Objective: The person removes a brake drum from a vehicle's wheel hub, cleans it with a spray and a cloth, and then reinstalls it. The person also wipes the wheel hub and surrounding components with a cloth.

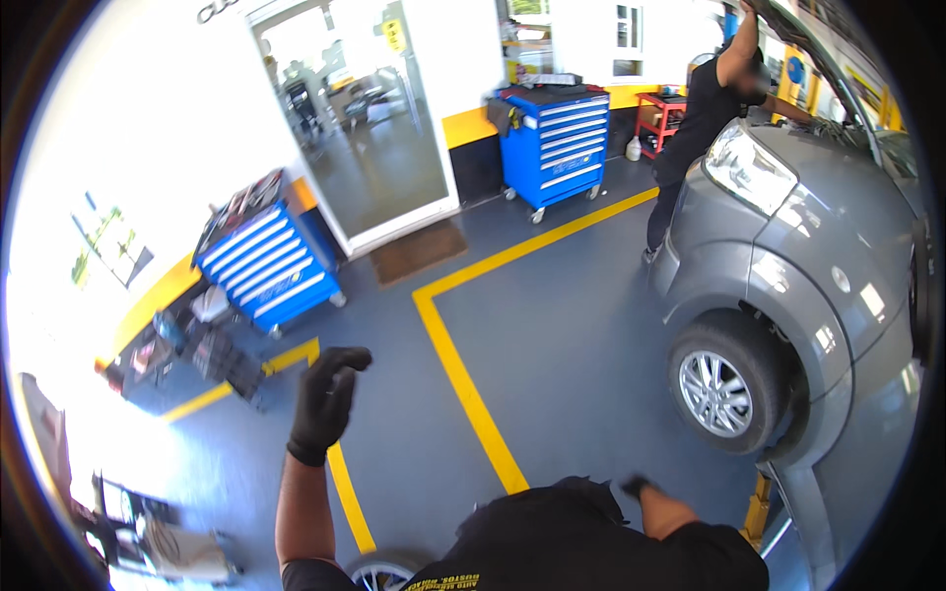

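Note:
My left hand (327,402), in a black glove, is raised over the grey floor. Its fingers bend loosely forward with a gap between them, and nothing is in them. Lower right, my right hand (639,485), also black-gloved, is small, blurred and partly hidden beside my body; its fingers cannot be made out. To the right of it stands a grey car (828,266) with its front wheel (724,384) in place. Below my left forearm, the rim of another wheel (382,573) shows at the bottom edge, mostly covered by my shirt.
A person (705,113) in dark clothes leans under the car's raised hood. Two blue tool cabinets (557,148) (268,261) flank a glass door (360,118) with a brown mat (419,251). A red cart (662,120) stands behind. Yellow lines (463,384) mark the floor; a yellow support (757,507) is under the car.

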Demonstrator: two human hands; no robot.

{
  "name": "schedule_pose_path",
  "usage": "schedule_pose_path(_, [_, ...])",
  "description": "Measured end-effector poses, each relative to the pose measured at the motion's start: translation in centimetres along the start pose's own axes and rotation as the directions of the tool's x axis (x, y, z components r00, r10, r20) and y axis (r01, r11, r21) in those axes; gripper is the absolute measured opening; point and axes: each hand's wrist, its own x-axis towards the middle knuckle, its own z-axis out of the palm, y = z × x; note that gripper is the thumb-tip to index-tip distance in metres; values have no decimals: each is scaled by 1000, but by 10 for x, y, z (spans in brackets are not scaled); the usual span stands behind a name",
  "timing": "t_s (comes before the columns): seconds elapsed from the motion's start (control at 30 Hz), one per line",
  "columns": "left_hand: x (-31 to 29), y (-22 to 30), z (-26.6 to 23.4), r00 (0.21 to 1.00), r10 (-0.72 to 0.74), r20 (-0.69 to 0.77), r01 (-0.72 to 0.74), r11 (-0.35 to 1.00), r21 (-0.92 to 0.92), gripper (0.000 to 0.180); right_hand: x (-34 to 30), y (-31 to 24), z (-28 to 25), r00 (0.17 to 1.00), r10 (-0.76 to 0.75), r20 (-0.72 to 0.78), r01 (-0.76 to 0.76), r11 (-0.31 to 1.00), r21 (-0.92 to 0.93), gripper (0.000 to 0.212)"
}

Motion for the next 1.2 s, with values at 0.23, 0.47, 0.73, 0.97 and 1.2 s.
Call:
schedule_pose_path(0.23, [348, -153, 168, 926, 117, 359, -125, 992, -1, 22, 12, 66, -63, 909, 414, -42, -239, 603, 761, 51])
schedule_pose_path(0.47, [655, -309, 349, 813, 249, 526, -278, 960, -25, 30, 159, 288, -289, 783, 330, -527, -132, 917, 377, 38])
schedule_pose_path(0.73, [1036, -471, 462, 815, 316, 485, -402, 912, 82, 32, 103, 632, -937, 101, 701, -706, 641, 498, 585, 31])
schedule_pose_path(0.97, [1299, -665, 632, 870, 67, 488, -90, 996, 24, 50, 332, 766, -906, 123, 820, -559, 268, 515, 814, 33])
schedule_pose_path(1.2, [1555, -859, 759, 938, -273, 216, 145, 871, 470, 75, 322, 681, -738, 548, 662, -511, 71, 572, 817, 25])
